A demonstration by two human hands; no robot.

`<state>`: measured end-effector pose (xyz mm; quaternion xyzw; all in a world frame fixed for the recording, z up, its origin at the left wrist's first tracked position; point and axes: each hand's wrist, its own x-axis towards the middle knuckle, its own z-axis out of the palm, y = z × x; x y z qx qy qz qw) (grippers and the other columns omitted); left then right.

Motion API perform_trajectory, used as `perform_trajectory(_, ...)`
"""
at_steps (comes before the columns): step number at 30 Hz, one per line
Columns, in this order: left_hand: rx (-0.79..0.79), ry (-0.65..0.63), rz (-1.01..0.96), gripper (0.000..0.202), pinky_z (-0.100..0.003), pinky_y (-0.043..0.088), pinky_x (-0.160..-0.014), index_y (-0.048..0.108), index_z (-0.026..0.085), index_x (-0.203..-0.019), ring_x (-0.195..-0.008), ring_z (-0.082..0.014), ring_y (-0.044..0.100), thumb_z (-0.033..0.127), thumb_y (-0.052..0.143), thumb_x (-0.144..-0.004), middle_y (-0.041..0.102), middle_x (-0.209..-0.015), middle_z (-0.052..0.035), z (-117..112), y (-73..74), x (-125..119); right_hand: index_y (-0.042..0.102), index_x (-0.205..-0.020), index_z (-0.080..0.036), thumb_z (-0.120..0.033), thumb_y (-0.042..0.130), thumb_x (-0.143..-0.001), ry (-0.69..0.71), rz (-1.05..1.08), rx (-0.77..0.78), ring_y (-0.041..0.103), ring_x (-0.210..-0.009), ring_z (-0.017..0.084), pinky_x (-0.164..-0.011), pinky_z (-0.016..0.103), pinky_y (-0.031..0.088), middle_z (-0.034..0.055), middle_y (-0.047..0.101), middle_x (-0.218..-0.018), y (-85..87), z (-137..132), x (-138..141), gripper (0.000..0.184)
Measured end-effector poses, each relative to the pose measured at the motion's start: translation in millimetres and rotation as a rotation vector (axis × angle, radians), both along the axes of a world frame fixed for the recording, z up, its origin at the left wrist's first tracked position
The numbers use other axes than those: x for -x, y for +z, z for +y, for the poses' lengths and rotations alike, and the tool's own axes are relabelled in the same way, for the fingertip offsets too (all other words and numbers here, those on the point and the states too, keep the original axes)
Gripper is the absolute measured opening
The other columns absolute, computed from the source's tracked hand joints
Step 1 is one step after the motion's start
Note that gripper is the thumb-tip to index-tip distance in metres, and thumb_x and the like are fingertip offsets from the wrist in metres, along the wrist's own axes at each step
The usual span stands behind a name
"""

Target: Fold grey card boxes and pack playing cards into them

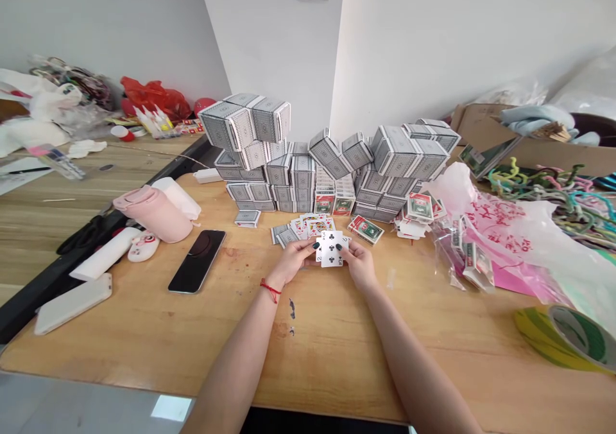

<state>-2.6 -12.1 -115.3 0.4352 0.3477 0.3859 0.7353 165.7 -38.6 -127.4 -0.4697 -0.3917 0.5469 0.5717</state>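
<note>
L hand [291,262], R hand [360,264] w/ playing card [332,249]

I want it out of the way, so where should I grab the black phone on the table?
Pinch the black phone across its two long edges with your fingers, coming from above on the side facing your left hand. It lies flat and thin on the wooden table, set diagonally, so those long edges probably offer the steadiest hold.

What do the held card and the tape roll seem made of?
The playing card looks like thin coated paperboard, going by its slim, smooth white sheet. The tape roll seems glossy plastic film, from the sheen on its yellow-green layers.
</note>
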Motion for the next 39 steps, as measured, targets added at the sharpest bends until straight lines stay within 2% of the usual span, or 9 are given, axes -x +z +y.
perform_trajectory(7, -0.03, 0.003, 0.0, 0.041, -0.032, 0.047, -0.08, 0.062, 0.018, -0.107, -0.087, -0.0182, 0.061, 0.031, 0.066, -0.069, 0.065, -0.104, -0.0083, -2.8, 3.8, -6.0, 0.066, -0.084, -0.017, -0.041, 0.068, -0.063, -0.025, -0.011, -0.012, 0.064, -0.069, 0.02, -0.063, 0.032, 0.049, 0.0051, 0.071, -0.083, -2.1, -0.4, -1.2, 0.032)
perform_trajectory(15, -0.049, 0.03, 0.032, 0.041, -0.031, 0.049, -0.076, 0.06, 0.018, -0.108, -0.084, -0.0176, 0.062, 0.031, 0.066, -0.069, 0.064, -0.105, -0.0082, -2.6, 1.5, -10.8, 0.066, -0.085, -0.018, -0.04, 0.067, -0.065, -0.018, -0.027, -0.023, 0.065, -0.069, 0.021, -0.066, 0.033, 0.049, 0.0042, 0.071, -0.081, -1.5, -1.9, 0.0, 0.03)
perform_trajectory(19, -0.056, 0.087, 0.048, 0.038, -0.031, 0.05, -0.072, 0.062, 0.016, -0.1, -0.081, -0.0181, 0.062, 0.033, 0.068, -0.067, 0.066, -0.099, -0.0082, -4.9, 2.7, -15.9, 0.065, -0.084, -0.018, -0.041, 0.068, -0.064, -0.004, -0.011, -0.015, 0.065, -0.068, 0.021, -0.064, 0.033, 0.05, 0.0042, 0.071, -0.078, -1.8, -2.1, 0.7, 0.03)
perform_trajectory(25, -0.054, 0.243, 0.073, 0.028, -0.027, 0.05, -0.067, 0.062, 0.013, -0.077, -0.069, -0.0137, 0.06, 0.034, 0.071, -0.061, 0.066, -0.079, -0.004, -4.5, -3.3, -22.4, 0.065, -0.083, -0.019, -0.041, 0.069, -0.062, 0.001, 0.029, -0.006, 0.065, -0.07, 0.021, -0.067, 0.034, 0.049, 0.0035, 0.071, -0.077, -0.7, -1.6, 1.4, 0.031)
perform_trajectory(33, -0.047, 0.266, 0.151, 0.026, -0.026, 0.047, -0.061, 0.06, 0.013, -0.067, -0.059, -0.0116, 0.056, 0.037, 0.069, -0.062, 0.06, -0.059, 0.0004, -7.0, 0.1, -26.4, 0.065, -0.08, -0.016, -0.043, 0.07, -0.06, -0.033, 0.014, 0.019, 0.062, -0.062, 0.019, -0.058, 0.03, 0.047, 0.0046, 0.07, -0.075, 2.4, -2.4, 0.8, 0.034)
perform_trajectory(39, -0.044, 0.305, 0.182, 0.029, -0.024, 0.045, -0.056, 0.057, 0.013, -0.062, -0.054, -0.0104, 0.053, 0.038, 0.071, -0.058, 0.057, -0.057, 0.0014, -8.6, 2.2, -27.5, 0.063, -0.079, -0.017, -0.041, 0.071, -0.06, -0.015, 0.047, 0.031, 0.061, -0.059, 0.017, -0.056, 0.028, 0.047, 0.0036, 0.07, -0.074, 2.2, -2.6, 0.9, 0.031)
